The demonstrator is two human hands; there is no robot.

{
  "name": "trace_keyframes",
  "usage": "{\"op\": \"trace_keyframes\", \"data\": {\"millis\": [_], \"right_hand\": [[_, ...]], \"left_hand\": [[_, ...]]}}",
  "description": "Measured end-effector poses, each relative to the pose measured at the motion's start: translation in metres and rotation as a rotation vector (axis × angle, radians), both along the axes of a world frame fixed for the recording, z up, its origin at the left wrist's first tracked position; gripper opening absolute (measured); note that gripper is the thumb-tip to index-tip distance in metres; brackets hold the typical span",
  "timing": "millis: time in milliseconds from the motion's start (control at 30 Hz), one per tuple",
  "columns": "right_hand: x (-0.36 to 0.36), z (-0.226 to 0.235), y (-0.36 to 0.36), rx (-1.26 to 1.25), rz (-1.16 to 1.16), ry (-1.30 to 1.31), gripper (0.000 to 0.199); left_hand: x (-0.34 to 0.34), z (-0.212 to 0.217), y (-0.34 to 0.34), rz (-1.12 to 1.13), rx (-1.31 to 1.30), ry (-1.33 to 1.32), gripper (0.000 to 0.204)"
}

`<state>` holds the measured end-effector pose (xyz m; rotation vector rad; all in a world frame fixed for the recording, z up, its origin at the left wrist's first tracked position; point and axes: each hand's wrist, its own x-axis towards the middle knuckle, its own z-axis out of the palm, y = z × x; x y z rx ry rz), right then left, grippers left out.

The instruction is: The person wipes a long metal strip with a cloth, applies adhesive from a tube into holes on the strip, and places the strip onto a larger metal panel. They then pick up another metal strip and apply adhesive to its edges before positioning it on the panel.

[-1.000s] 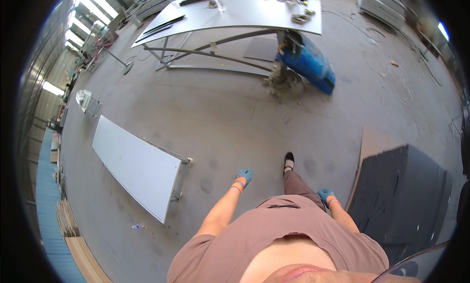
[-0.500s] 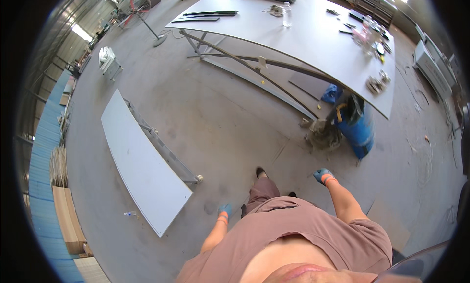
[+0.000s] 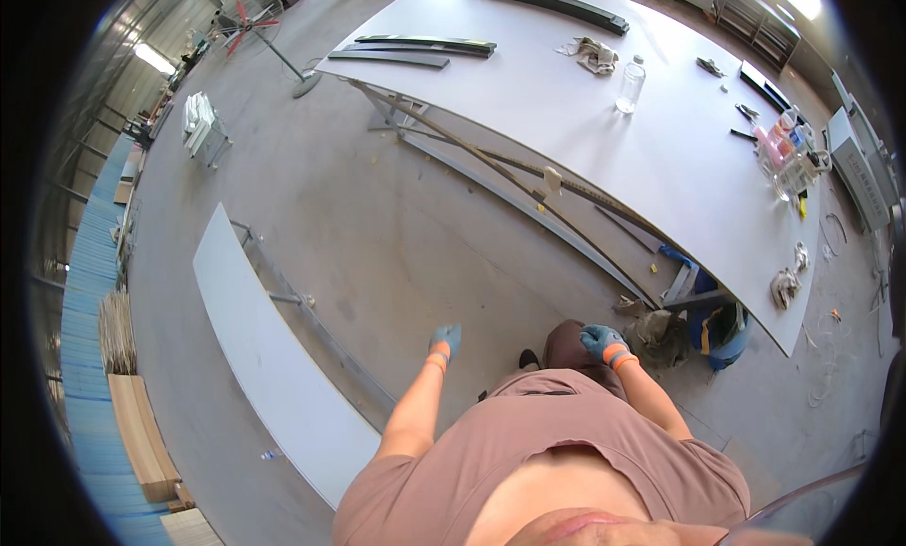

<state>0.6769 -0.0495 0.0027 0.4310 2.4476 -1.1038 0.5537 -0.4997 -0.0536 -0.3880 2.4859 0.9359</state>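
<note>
Grey floor (image 3: 377, 225): walking, both hands free.
L hand (image 3: 444, 339): gloved, loose, empty.
R hand (image 3: 600, 339): gloved, curled, holds nothing; at thigh.
Nearest: white panel (image 3: 274, 357), left, apart.
Tip: keep clear of table (image 3: 604, 140) frame.

left hand (image 3: 444, 338): blue glove, orange cuff, empty, fingers loosely curled, hanging forward of the torso | right hand (image 3: 601, 340): same glove, empty, loosely curled, just above the raised right thigh | forearms: bare, both angled downward
</note>
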Motion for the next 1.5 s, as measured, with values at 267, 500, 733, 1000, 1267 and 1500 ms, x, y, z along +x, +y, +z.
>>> {"op": "trace_keyframes", "data": {"millis": [267, 500, 733, 1000, 1267, 1500], "right_hand": [[-0.247, 0.042, 0.008, 0.068, 0.095, 0.353, 0.030], [-0.507, 0.117, 0.022, -0.089, 0.082, 0.622, 0.026], [-0.719, 0.115, 0.014, 0.022, 0.093, 0.694, 0.029], [-0.925, 0.075, -0.002, 0.380, -0.030, 0.636, 0.044], [-1.055, 0.064, -0.017, 0.632, 0.064, 0.337, 0.073], [-1.102, 0.045, -0.014, 0.621, 0.092, 0.262, 0.074]], "left_hand": [[-0.288, 0.056, 0.096, -0.093, 0.047, 0.208, 0.048], [-0.421, 0.077, 0.136, -0.240, -0.183, 0.443, 0.051], [-0.612, 0.078, 0.148, -0.311, -0.214, 0.764, 0.050], [-0.807, 0.055, 0.150, -0.391, -0.172, 0.990, 0.054], [-0.855, 0.039, 0.147, -0.450, -0.267, 0.903, 0.056], [-0.862, 0.040, 0.144, -0.437, -0.203, 0.903, 0.056]]}}
